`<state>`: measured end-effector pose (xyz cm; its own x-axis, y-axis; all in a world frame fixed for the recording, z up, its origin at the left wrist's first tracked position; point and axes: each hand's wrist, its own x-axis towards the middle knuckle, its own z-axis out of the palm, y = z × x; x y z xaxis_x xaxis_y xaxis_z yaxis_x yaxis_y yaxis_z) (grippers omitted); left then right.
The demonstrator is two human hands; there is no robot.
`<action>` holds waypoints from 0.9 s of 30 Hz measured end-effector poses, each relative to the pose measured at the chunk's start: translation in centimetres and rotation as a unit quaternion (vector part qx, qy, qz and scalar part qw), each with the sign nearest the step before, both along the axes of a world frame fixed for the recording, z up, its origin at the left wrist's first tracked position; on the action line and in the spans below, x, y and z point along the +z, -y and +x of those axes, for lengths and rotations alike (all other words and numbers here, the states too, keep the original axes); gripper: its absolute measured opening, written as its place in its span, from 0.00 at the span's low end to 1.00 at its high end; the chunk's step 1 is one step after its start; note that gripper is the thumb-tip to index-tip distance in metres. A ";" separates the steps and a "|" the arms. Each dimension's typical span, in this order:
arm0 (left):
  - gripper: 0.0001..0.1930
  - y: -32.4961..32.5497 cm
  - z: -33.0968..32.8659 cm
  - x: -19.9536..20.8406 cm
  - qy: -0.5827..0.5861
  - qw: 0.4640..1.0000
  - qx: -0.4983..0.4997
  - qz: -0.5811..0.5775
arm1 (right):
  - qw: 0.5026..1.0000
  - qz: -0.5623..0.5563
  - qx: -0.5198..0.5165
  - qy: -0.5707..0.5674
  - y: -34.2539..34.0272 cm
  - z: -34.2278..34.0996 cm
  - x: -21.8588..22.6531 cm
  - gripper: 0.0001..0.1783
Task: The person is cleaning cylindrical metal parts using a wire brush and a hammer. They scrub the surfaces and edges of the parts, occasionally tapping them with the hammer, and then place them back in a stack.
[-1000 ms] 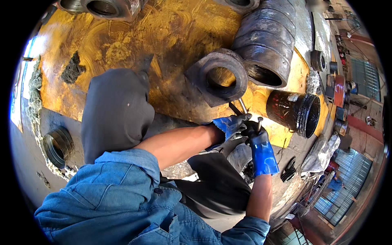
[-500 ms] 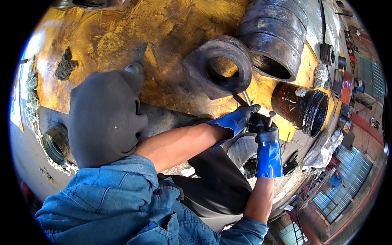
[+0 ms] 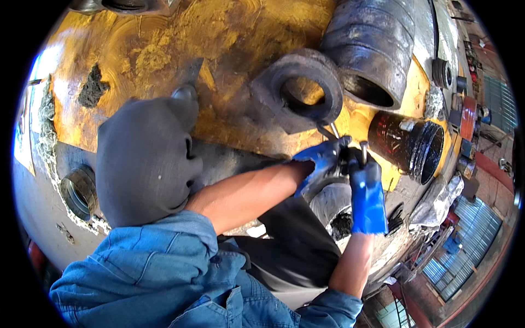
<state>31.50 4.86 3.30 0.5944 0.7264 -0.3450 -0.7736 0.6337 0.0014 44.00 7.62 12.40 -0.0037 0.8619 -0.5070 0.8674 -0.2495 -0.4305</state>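
Observation:
Both of my hands wear blue rubber gloves with blackened fingers and are close together just below a thick, dark metal ring (image 3: 326, 71) on a flat-edged lug. My left hand (image 3: 324, 159) is closed, and a thin bright metal rod (image 3: 334, 130) rises beside its fingertips, near the ring's lower rim. In my right hand (image 3: 366, 183), closed too, is a short metal rod (image 3: 364, 148) that sticks up past the thumb. Something dark sits between the two hands, too hidden to name. A black bucket (image 3: 399, 143) stands right of them.
A large dark cylinder (image 3: 369, 49) lies behind the ring on a yellow-stained sheet (image 3: 235, 33). My bent grey-trousered knee (image 3: 145, 164) rises at the left. Another metal ring (image 3: 77, 192) lies beyond it. Crumpled clear plastic (image 3: 436, 208) lies at the right.
The whole view has shifted slightly to the right. My right hand has moved a little up, with its rod still in it; my left hand stays beside the ring.

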 end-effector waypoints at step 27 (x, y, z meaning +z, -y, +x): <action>0.12 3.6 -8.3 1.9 -0.102 0.989 -0.046 -0.096 | 0.975 -0.032 0.034 0.217 4.2 -6.7 -2.4 0.19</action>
<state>23.21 1.25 5.20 0.5590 0.5812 -0.5914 -0.7085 0.7053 0.0234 37.27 3.46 10.02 0.1671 0.8342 -0.5255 0.9798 -0.1997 -0.0054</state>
